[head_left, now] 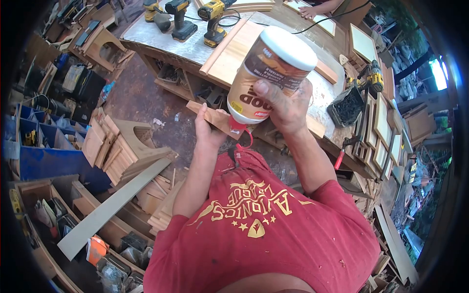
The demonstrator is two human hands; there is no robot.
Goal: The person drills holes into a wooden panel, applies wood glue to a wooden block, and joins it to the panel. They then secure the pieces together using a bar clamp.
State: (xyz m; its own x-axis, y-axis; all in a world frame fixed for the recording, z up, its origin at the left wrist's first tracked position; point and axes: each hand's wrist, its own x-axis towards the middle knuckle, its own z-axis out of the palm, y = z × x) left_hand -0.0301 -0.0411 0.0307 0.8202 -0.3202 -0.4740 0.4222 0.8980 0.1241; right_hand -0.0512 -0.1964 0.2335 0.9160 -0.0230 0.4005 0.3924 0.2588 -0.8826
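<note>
My right hand (290, 107) grips a large wood glue bottle (254, 73) turned upside down, its white base up. The label is inverted and partly covered by my fingers. Its red nozzle (238, 123) points down at a small wooden piece (215, 118), with a bit of white glue showing at the tip. A red strap with its cap (238, 152) dangles from the nozzle. My left hand (209, 131) is closed around the wooden piece, holding it tilted below the bottle in front of my red shirt.
On the workbench (195, 49) stand several yellow-black cordless drills (212, 22) beside a wooden panel (237, 51). Another person's hand (308, 12) rests at the far side. Stacked wooden parts (119, 144), a long board (115, 207) and blue bins (53, 161) lie to the left.
</note>
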